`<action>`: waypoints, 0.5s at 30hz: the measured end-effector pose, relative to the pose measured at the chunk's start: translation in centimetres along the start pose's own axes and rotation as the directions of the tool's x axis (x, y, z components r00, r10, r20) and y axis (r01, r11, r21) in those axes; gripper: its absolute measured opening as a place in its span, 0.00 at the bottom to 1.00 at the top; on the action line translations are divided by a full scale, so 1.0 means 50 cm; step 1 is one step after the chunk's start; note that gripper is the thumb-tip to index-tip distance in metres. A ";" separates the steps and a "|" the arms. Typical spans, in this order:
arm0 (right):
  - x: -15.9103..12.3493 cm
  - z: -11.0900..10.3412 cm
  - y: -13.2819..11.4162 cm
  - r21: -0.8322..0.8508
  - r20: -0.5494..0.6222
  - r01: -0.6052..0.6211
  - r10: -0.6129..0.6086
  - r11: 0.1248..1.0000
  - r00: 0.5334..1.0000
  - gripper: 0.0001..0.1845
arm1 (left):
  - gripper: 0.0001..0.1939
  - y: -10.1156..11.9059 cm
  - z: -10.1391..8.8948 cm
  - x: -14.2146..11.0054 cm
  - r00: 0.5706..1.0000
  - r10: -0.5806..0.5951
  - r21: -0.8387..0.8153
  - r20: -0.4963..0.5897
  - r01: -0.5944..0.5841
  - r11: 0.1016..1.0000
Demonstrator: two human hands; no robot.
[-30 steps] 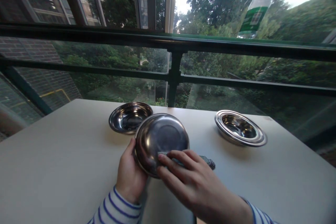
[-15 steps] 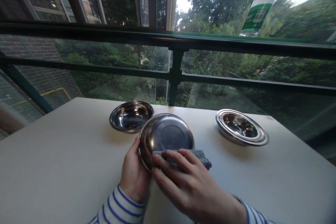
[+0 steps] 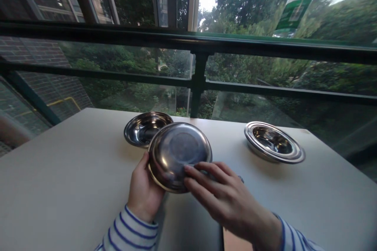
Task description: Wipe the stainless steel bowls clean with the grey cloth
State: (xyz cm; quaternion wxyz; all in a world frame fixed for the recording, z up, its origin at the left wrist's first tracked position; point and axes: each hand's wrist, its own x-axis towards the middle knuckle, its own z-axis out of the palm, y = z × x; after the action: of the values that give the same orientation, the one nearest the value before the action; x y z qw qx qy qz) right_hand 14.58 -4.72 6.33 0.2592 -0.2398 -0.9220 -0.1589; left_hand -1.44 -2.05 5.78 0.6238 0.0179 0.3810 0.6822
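My left hand (image 3: pixel 146 188) grips the rim of a shiny stainless steel bowl (image 3: pixel 185 145), thumb along its side. The bowl is tilted, with its rounded underside and flat base turned up towards me. Across the lower right of that underside lie the fingers of my right hand (image 3: pixel 224 192). Under them is a folded grey-green cloth (image 3: pixel 241 179), nearly all hidden, with only a small patterned end showing past the knuckles. Behind the held bowl, a second steel bowl (image 3: pixel 135 131) stands upright on the table, partly covered by it.
On the right of the white table (image 3: pixel 73 188) stand nested steel bowls (image 3: pixel 273 143). A green railing (image 3: pixel 118 39) and glass run behind the table. A clear bottle with a green label (image 3: pixel 294 13) stands at the rail. A pinkish flat thing (image 3: pixel 235 240) shows at the bottom edge.
The held bowl has shifted slightly left and tilted. My right hand has slid a little right on its underside, now covering most of the cloth.
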 end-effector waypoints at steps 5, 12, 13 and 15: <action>0.003 0.000 -0.002 0.038 0.047 -0.028 0.026 0.999 0.999 0.14 | 0.16 -0.001 -0.001 0.001 0.999 -0.045 0.013 0.008 0.045 0.999; 0.005 0.004 -0.001 0.046 0.058 -0.045 0.042 0.998 0.997 0.14 | 0.16 -0.013 0.003 -0.005 1.000 -0.021 0.005 0.015 0.021 1.000; 0.007 0.005 -0.005 0.057 0.046 -0.031 0.028 0.998 0.999 0.14 | 0.16 -0.015 0.004 -0.006 0.998 -0.056 0.007 0.031 0.056 0.998; 0.009 0.007 -0.014 0.068 0.026 -0.004 0.003 0.998 1.000 0.14 | 0.17 -0.015 0.005 -0.008 0.996 -0.078 0.015 0.040 0.078 0.997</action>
State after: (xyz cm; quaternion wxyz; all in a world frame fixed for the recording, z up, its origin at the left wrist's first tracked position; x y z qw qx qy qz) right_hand 13.73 -4.97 6.17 0.2556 -0.2345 -0.9297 -0.1239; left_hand -0.59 -2.31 5.75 0.6574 0.0211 0.3733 0.6543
